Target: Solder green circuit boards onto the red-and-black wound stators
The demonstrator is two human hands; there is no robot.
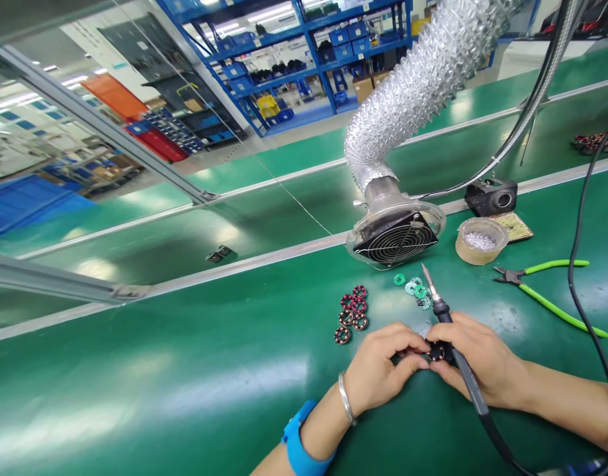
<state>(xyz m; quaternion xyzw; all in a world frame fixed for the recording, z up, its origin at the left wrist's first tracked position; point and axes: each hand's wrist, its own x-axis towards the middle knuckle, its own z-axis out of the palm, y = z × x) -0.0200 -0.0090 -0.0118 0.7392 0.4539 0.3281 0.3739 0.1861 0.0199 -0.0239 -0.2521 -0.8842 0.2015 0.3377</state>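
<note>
My left hand point(383, 363), with a blue band and a metal bangle at the wrist, pinches a small dark ring-shaped coil point(435, 353) with copper-coloured windings. The fingers of my right hand point(487, 360) close on the coil's other side. That same hand also holds a soldering iron point(468, 382), its tip tilted up and away from the coil. Fingers partly hide the coil. Just left of my hands lie several red-and-black and copper-coloured wound rings point(352, 312). Several green and pale round circuit boards point(419, 291) lie beyond my fingertips.
A fume extractor hood point(400, 238) on a silver flexible duct point(407, 92) hangs over the green bench point(209, 383). Green-handled cutters point(546, 287), a round tub of shiny bits point(479, 241) and a black iron stand point(492, 197) are at the right. A black cable point(576, 264) crosses there.
</note>
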